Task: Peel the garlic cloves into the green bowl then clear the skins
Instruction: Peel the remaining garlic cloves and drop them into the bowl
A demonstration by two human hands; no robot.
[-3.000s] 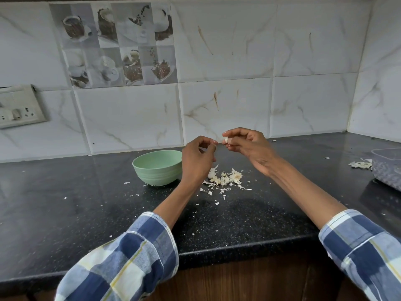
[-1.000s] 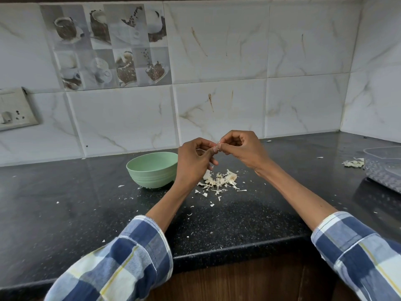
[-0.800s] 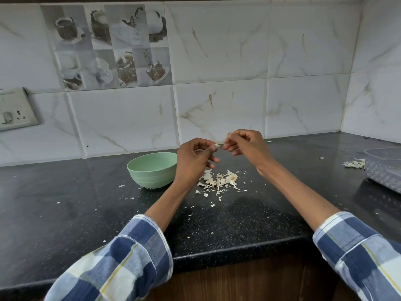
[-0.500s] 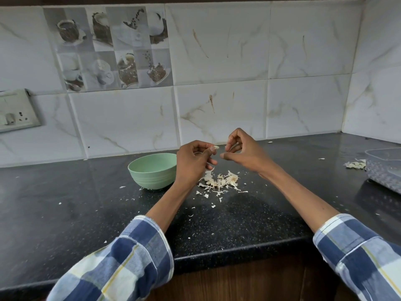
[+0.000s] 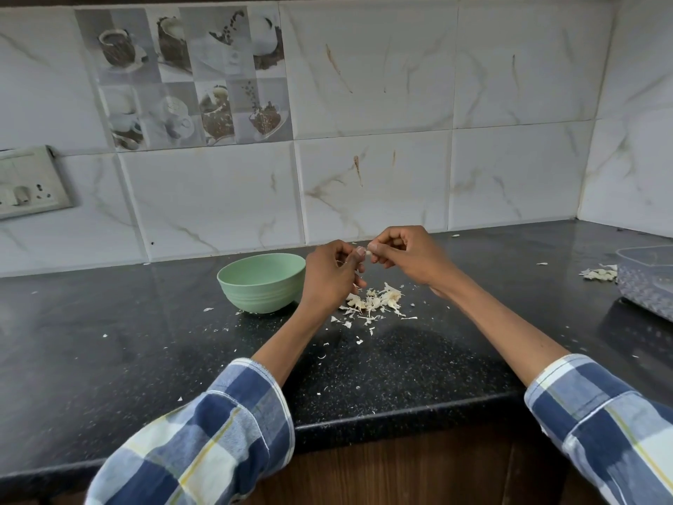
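Both hands, left [image 5: 329,275] and right [image 5: 408,255], pinch one garlic clove [image 5: 368,251], orientation unclear.

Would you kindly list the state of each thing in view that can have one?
Left hand: raised, fingers curled, thumb tip at the clove.
Right hand: raised, pinching the clove.
Clove: held above the counter, between both hands.
Bowl: upright, contents hidden.
Skins: heaped loosely beside the bowl.
Container: at right edge, partly out of view.
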